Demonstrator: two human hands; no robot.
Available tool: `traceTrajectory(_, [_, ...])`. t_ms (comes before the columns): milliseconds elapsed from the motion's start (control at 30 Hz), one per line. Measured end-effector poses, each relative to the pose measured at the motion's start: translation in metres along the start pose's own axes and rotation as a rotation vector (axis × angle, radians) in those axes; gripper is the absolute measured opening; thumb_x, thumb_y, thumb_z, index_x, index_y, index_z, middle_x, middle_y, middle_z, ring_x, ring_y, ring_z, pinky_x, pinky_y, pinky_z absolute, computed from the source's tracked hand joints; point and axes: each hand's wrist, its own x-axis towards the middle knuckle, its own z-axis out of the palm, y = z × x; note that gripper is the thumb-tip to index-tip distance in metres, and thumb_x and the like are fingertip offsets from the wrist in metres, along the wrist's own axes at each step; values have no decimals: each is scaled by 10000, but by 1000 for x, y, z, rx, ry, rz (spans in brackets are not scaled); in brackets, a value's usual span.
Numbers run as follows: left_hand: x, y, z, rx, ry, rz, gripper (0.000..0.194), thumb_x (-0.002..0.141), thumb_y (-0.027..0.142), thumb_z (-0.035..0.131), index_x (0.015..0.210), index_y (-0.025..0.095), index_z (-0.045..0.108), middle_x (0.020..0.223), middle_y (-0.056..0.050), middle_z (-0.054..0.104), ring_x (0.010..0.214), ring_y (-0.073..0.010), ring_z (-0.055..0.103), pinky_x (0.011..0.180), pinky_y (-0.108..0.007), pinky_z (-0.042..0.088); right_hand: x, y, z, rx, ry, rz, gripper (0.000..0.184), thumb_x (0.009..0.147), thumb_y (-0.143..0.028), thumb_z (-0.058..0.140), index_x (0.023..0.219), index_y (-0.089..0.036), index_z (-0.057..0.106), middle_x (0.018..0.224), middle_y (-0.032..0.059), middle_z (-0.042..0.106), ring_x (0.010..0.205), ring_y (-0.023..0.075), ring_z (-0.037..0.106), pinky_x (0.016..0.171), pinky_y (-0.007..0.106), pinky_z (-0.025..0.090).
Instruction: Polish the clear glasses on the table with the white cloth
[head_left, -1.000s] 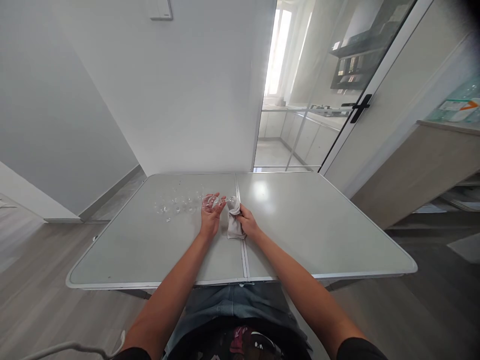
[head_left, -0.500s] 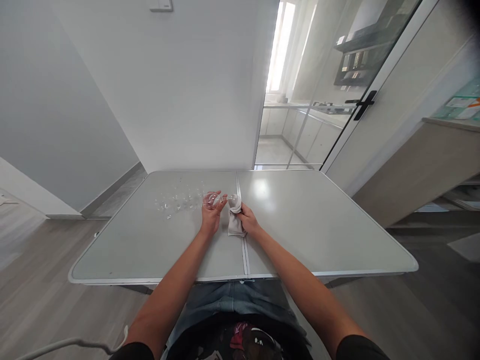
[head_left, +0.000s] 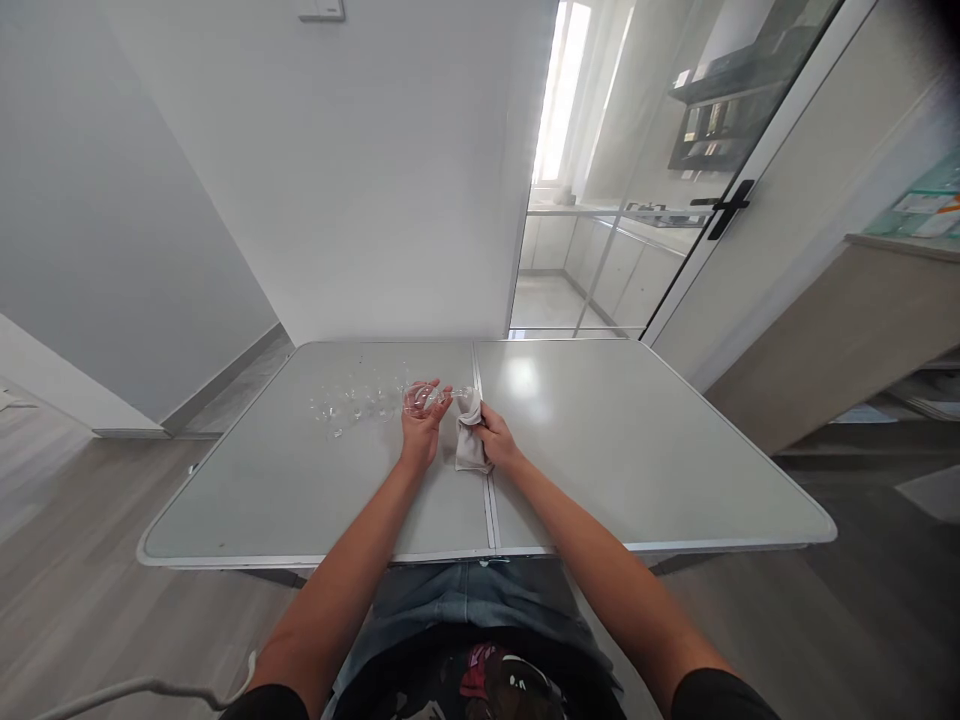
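My left hand point(head_left: 421, 428) is wrapped round the bowl of a transparent stemmed glass point(head_left: 436, 398), which lies on its side with its stem pointing right. My right hand point(head_left: 495, 437) grips a pale grey cloth point(head_left: 470, 450). The upper part of this cloth is folded over the foot of the glass, so the foot is mostly hidden. The lower end hangs down near the seam of the table. Left of my left hand, several small transparent glass-like pieces point(head_left: 352, 408) are on the tabletop; their exact shapes are hard to make out.
The pale table point(head_left: 637, 470) has a metal rim and a seam down its middle. A white wall point(head_left: 390, 200) rises behind it. To the right are a glazed door with a black handle point(head_left: 727, 210) and a wooden shelf unit point(head_left: 847, 340). A grey cable point(head_left: 150, 685) runs at lower left.
My left hand and the glass have shifted very slightly left. The cloth in my right hand now covers more of the glass's foot. The pieces on the table have not moved.
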Motion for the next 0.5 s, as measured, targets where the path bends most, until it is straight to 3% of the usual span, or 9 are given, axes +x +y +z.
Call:
traceTrajectory(167, [-2, -2, 1, 14, -56, -63, 600, 690, 237, 888, 1177, 281, 542, 1334, -53, 600, 1157, -253, 677, 1079, -446, 495, 2, -4, -3, -9, 60, -86, 479, 830, -241, 586, 1304, -279, 633, 1202, 21, 688, 1272, 228, 518, 1152, 384, 326])
traceTrajectory(300, [-4, -2, 2, 14, -104, -81, 609, 685, 255, 893, 1186, 285, 548, 1347, -57, 592, 1170, -266, 670, 1082, -464, 489, 5, 7, -5, -35, 51, -22, 481, 756, -206, 580, 1227, -241, 671, 1124, 29, 709, 1097, 234, 590, 1036, 381, 420])
traceTrajectory(400, [-1, -2, -1, -3, -52, -27, 613, 693, 268, 891, 1196, 298, 543, 1387, -63, 567, 1195, -260, 654, 1080, -443, 486, 4, 13, -5, -53, 19, 18, 452, 713, -193, 581, 1148, -221, 699, 1023, 16, 716, 982, 211, 594, 918, 331, 461])
traceTrajectory(500, [3, -1, -7, -16, -12, 10, 592, 720, 307, 874, 1211, 306, 543, 1417, -74, 545, 1207, -251, 643, 1055, -413, 496, 3, 12, -8, -38, 7, 82, 309, 697, -209, 592, 971, -196, 733, 853, -2, 691, 827, 179, 578, 767, 279, 460])
